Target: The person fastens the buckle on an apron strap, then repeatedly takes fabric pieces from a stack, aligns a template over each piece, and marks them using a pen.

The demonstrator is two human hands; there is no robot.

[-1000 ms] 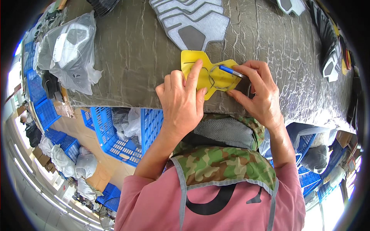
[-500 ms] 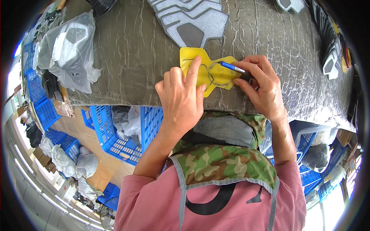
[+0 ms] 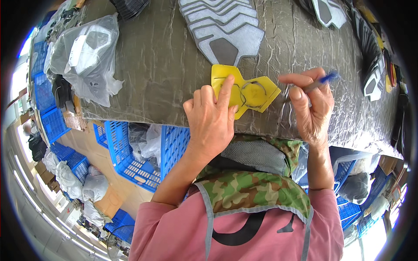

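A yellow template [image 3: 251,93] with curved and straight slots lies flat on the dark table. My left hand [image 3: 210,116] holds it down, its index finger stretched across the left part and its thumb at the near edge, with the other fingers curled. To the right of the template and apart from it is my right hand [image 3: 314,106], raised with a blue pen [image 3: 327,78] gripped in its fingers. The pen's blue end is blurred by motion. Just beyond the template sits a spread row of grey, angular cut pieces [image 3: 249,37] with dark centres.
A clear plastic bag [image 3: 104,71] with pale pieces lies at the table's left. More grey and black pieces [image 3: 326,13] are stacked at the far right, along the right edge too. Blue crates [image 3: 135,172] stand below the table's near edge.
My right hand has drawn away from the template to the right, taking the pen with it and turning it. My left hand stays on the template. The whole view has shifted slightly.
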